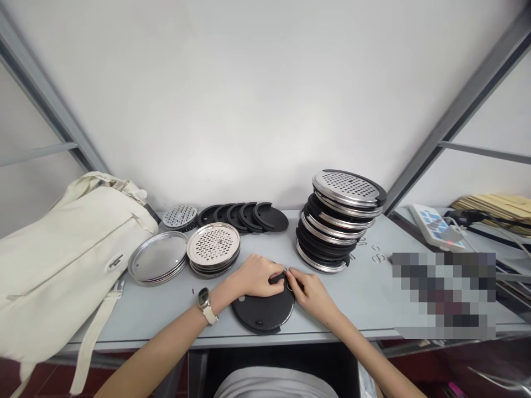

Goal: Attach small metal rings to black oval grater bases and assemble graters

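Head view shows both hands meeting over a black round disc (263, 312) that lies flat at the near edge of the counter (365, 309), directly in front of the person. The left hand (255, 276) and right hand (311, 293) are curled narrow, fingertips pinched together on a small metal ring (287, 279) at the disc's far rim; exactly how the ring sits in the fingers is too small to tell. The disc lies just below the hands, equally near to both, and being round it has no long axis. Beyond the right hand, toward the back edge, stands a tilted stack of finished discs (340, 221). Beyond the left hand lies a perforated steel plate pile (213, 246), with loose black discs (244, 215) behind it.
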{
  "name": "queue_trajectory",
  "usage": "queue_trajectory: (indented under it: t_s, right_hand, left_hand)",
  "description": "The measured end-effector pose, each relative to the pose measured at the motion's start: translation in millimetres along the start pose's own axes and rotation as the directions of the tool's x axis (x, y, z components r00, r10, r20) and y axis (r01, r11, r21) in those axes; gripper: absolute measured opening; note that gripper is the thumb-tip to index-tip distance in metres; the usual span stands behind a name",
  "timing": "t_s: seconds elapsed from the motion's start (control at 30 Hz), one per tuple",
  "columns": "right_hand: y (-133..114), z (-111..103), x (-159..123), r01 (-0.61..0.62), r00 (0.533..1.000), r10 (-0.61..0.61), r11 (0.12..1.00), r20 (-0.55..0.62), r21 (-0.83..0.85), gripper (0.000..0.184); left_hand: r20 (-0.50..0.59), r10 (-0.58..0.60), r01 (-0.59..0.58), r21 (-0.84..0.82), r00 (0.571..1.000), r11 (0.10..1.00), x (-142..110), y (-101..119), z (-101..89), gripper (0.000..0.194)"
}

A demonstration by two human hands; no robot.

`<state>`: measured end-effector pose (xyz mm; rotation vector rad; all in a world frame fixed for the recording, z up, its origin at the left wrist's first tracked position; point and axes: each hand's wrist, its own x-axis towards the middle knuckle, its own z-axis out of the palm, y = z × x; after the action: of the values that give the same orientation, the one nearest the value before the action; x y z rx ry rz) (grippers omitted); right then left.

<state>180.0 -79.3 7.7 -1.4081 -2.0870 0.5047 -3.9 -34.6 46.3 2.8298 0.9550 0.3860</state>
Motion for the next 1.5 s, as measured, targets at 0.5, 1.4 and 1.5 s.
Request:
queue_trajectory:
  t_s: [0.5,1.4,1.5]
  right_hand:
    - [1.3,1.6,-0.4,0.012,1.0,-0.011,1.0,-0.017,0.018,0.033]
    - [-3.1,-2.5,-2.6,-0.022,1.0,0.021,0.986,0.005,0.167,0.029]
    - [-3.2,-3.6,-2.1,-0.015,1.0,0.013,0.989,0.012,0.145,0.029]
  left_hand:
    - [0.012,-0.008,0.008,-0.009,1.0,1.0,0.7,0.5,-0.2,0.015]
    - [0.025,0.043,-0.043,-0.009,0.999,0.999,0.3,-4.6,1.8,0.017]
    - [0.029,0.034,-0.034,-0.007,0.999,0.999,0.8,-4.2,1.8,0.016]
